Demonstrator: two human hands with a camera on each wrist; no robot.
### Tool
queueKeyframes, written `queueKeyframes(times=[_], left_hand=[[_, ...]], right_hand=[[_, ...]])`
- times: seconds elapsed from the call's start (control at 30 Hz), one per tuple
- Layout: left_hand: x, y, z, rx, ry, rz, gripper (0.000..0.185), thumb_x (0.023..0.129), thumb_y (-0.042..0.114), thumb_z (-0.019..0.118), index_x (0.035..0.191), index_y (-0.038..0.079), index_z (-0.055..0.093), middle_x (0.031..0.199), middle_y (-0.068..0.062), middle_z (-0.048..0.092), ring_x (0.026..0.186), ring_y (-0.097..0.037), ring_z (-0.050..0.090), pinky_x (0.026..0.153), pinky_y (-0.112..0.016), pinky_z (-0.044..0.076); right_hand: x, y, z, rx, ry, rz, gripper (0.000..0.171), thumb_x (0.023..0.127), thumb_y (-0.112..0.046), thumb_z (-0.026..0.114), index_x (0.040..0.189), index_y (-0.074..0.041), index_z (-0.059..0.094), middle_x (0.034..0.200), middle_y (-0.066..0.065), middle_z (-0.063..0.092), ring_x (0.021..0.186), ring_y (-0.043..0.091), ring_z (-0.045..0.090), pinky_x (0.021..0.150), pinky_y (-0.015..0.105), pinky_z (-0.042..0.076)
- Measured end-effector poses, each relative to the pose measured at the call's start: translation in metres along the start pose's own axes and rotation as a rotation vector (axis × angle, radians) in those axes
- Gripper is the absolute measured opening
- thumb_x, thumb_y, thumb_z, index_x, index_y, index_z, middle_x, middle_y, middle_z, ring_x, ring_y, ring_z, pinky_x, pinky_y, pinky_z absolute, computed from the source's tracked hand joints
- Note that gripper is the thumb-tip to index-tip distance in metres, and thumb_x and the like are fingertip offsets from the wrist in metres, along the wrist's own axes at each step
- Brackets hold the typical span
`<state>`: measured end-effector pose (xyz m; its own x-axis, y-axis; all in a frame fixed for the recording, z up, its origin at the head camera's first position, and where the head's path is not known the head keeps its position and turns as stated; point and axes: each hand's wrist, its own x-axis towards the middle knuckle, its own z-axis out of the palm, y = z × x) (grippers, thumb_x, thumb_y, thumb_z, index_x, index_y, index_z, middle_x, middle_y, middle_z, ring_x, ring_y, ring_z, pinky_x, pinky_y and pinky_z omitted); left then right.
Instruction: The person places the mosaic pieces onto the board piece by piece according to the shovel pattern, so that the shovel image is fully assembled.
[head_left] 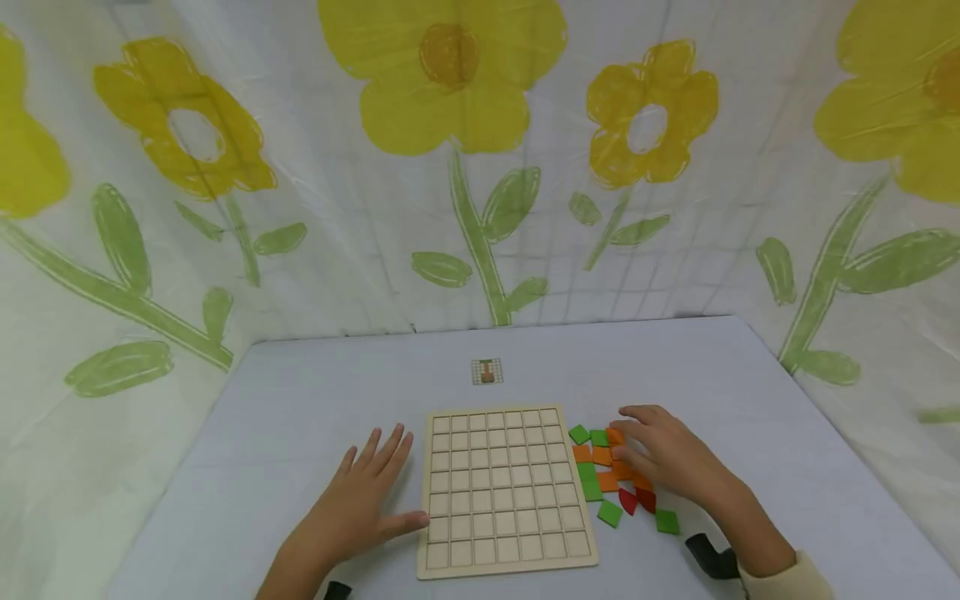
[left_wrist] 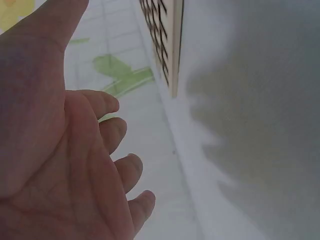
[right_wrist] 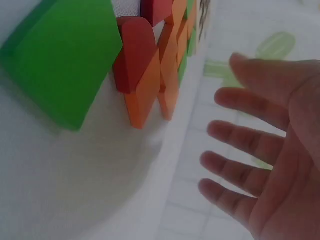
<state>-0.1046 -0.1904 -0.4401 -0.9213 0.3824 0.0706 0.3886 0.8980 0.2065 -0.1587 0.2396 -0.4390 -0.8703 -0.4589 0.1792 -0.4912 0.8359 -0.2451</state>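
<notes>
A wooden grid board (head_left: 507, 492) with square recesses lies on the white table. My left hand (head_left: 367, 504) is spread at the board's left side, its thumb at the frame's edge; in the left wrist view its palm (left_wrist: 75, 160) holds nothing. Over the loose tiles to the board's right hovers my right hand (head_left: 671, 454), fingers extended. The right wrist view shows those fingers (right_wrist: 242, 135) apart from the tiles. Among the tiles are green squares (head_left: 610, 513), orange squares (head_left: 607, 482) and red rounded pieces (head_left: 627, 501). Part of the pile is hidden under the right hand.
A small printed pattern card (head_left: 487, 372) lies behind the board. One green square (head_left: 667, 522) sits apart at the front right of the pile. Behind the table (head_left: 337, 375) hangs a white curtain (head_left: 337, 275) with yellow flowers.
</notes>
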Motion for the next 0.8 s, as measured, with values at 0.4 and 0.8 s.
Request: queueKeyframes(times=[0.4, 0.8], left_hand=[[0.004, 0.010, 0.018, -0.091, -0.186, 0.067, 0.110, 0.063, 0.078, 0.049, 0.145, 0.011, 0.019, 0.149, -0.004, 0.014, 0.134, -0.032, 0.010, 0.102, -0.056, 0.014], [0.005, 0.010, 0.019, -0.115, -0.254, 0.098, 0.122, 0.054, 0.080, 0.054, 0.145, 0.010, 0.015, 0.150, -0.004, 0.010, 0.134, -0.034, 0.007, 0.102, -0.057, 0.013]], right_hand=[[0.022, -0.003, 0.012, -0.067, -0.108, 0.016, 0.028, 0.078, -0.026, 0.071, 0.101, -0.010, 0.069, 0.092, -0.001, 0.057, 0.082, 0.016, 0.048, 0.068, 0.029, 0.046], [0.032, -0.001, 0.017, -0.063, -0.093, 0.029, 0.018, 0.075, -0.024, 0.074, 0.089, -0.014, 0.071, 0.086, -0.005, 0.058, 0.075, 0.013, 0.048, 0.064, 0.028, 0.044]])
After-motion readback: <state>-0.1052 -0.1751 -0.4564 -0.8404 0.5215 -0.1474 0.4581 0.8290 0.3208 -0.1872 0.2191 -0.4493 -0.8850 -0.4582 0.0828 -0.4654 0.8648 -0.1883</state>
